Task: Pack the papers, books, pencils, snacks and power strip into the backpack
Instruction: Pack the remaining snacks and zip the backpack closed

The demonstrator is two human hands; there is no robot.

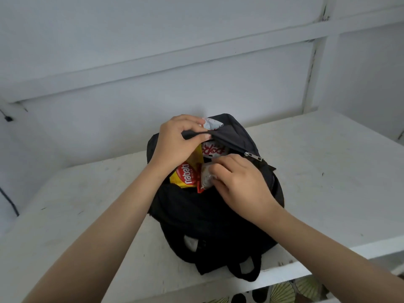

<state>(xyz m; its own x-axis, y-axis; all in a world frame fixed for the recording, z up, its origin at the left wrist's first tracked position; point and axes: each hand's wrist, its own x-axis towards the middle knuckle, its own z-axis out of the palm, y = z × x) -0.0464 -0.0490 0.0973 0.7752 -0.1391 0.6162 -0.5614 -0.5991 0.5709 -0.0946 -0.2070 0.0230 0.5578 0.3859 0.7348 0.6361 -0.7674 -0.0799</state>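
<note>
Black fabric backpack [215, 217] sits centre frame on the white painted surface [328, 171], standing with its opening facing up toward the camera, straps at the lower edge near the surface's front lip. Left hand [178, 144] pinches the black fabric flap [227, 136] at the top of the opening, thumb under, fingers over, so it's closed on the flap; likely reason: it holds the mouth open and stops the soft fabric collapsing over the contents. Right hand [237, 182] is curled narrow around a small crinkly grey-white snack packet [206, 177] at the near rim of the opening, fingertips on its edge; reads as pushing it down inside. Yellow and red wafer packet [187, 173] marked "nabati" stands on end just left of it, touching, half out of the opening and partly under the left wrist. A white packet with red lettering [213, 150] lies deeper in, just below the flap. Another white wrapper [211, 123] pokes out above the flap, beside the left fingers; can't tell whether it's in a separate pocket. Metal zip pull [253, 157] sits at the right end of the opening, just above the right hand, so the zip is run fully open. No papers, books, pencils or power strip visible on the surface; probably already inside, but the interior is hidden. My read: snack stage, late in the packing. Risk: the upright packets are crowding the mouth and may snag the zip unless pressed flatter.
</note>
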